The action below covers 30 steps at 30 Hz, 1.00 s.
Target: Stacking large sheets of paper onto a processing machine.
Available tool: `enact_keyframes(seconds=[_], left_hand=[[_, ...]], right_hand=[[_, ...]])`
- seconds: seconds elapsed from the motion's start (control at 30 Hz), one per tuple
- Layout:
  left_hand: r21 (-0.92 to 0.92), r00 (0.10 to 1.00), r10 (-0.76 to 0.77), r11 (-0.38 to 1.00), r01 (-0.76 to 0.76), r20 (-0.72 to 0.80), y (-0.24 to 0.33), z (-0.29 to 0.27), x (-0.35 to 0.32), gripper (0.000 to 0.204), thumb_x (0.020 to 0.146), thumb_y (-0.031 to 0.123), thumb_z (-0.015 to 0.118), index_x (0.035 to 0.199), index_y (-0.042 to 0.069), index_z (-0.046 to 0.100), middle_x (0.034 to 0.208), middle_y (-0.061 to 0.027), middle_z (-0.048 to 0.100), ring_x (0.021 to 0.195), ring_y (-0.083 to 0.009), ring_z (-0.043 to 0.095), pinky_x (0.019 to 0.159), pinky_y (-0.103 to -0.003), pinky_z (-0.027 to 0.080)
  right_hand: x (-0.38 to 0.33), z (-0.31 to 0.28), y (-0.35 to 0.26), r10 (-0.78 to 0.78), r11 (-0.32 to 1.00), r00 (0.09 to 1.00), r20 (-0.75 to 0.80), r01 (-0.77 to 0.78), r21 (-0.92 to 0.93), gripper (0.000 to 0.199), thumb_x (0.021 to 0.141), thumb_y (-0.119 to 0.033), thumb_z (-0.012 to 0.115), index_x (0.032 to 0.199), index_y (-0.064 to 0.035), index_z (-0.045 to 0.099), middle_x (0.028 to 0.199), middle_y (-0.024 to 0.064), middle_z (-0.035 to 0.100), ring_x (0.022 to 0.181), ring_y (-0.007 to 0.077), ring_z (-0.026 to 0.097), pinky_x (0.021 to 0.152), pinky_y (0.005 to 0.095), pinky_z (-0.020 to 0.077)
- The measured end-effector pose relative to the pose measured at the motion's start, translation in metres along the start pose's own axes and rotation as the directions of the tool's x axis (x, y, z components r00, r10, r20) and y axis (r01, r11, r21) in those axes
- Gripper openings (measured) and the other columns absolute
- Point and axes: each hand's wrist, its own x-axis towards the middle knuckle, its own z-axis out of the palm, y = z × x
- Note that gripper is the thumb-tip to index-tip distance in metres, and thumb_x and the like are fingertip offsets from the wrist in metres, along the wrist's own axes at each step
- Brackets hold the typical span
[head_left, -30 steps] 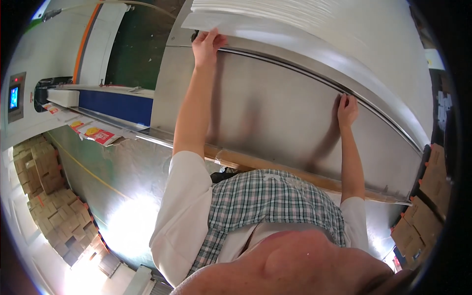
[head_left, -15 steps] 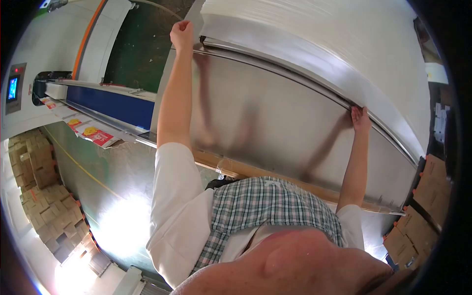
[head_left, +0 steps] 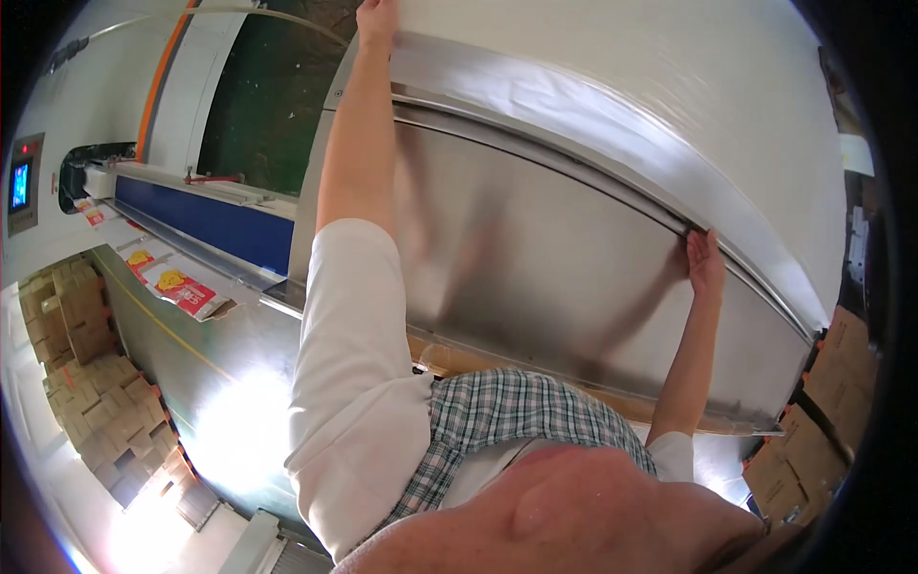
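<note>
A wide sheet of translucent white plastic film (head_left: 593, 57) covers the far side of a brushed-metal table (head_left: 535, 249). Its shiny near border lies along a dark groove with a metal rail. My left hand (head_left: 377, 21) is at the film's left edge, arm stretched far forward. The upper edge of the picture cuts off its fingertips, so I cannot tell whether it grips the film. Farther right, my right hand (head_left: 706, 263) rests with its fingers extended at the rail and the film's near border.
To the left, a blue conveyor belt (head_left: 201, 215) leads from a white machine with a lit screen (head_left: 20, 186). Printed red-and-white cardboard (head_left: 172, 282) hangs beside it. Brown cartons are stacked at left (head_left: 115, 402) and right (head_left: 794, 459). A wooden strip (head_left: 449, 359) runs under the table's near edge.
My left hand has moved farther away and slightly right, up to the film's edge. The film looks smoother than before. My right hand stays at the rail, its fingers a little straighter.
</note>
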Motion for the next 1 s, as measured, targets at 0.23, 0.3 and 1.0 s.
enact_keyframes(seconds=[0.23, 0.3, 1.0], left_hand=[[-0.231, 0.96, -0.102, 0.959, 0.164, 0.262, -0.007, -0.025, 0.019, 0.025, 0.082, 0.028, 0.055, 0.093, 0.006, 0.059, 0.088, -0.002, 0.059, 0.079, -0.013, 0.053, 0.066, -0.03, 0.044], [-0.169, 0.951, -0.143, 0.966, 0.194, 0.275, -0.008, -0.031, 0.019, 0.025, 0.083, 0.03, 0.052, 0.092, 0.007, 0.058, 0.089, -0.0013, 0.058, 0.081, -0.0133, 0.052, 0.068, -0.031, 0.043], [0.375, 0.344, -0.169, 0.582, -0.721, 0.924, 0.118, 0.093, -0.095, 0.092, 0.06, 0.071, 0.057, 0.122, 0.005, 0.045, 0.123, -0.0178, 0.049, 0.114, -0.0341, 0.045, 0.096, -0.045, 0.033]], right_hand=[[-0.002, 0.009, 0.0, 0.004, 1.0, 0.992, 0.124, -0.001, -0.025, 0.028, 0.085, -0.029, 0.058, 0.091, -0.0014, 0.057, 0.085, 0.0114, 0.064, 0.075, 0.0179, 0.063, 0.062, 0.0248, 0.0528], [-0.002, 0.011, 0.005, -0.012, 1.0, 0.993, 0.114, 0.015, -0.027, 0.029, 0.085, -0.031, 0.057, 0.09, -0.0017, 0.057, 0.084, 0.0113, 0.064, 0.073, 0.0181, 0.063, 0.061, 0.025, 0.0528], [-0.072, 0.105, -0.022, 0.012, 0.7, 0.848, 0.53, 0.371, -0.61, 0.034, 0.091, -0.031, 0.046, 0.086, 0.0004, 0.059, 0.074, 0.0081, 0.061, 0.066, 0.0144, 0.059, 0.062, 0.0277, 0.0492]])
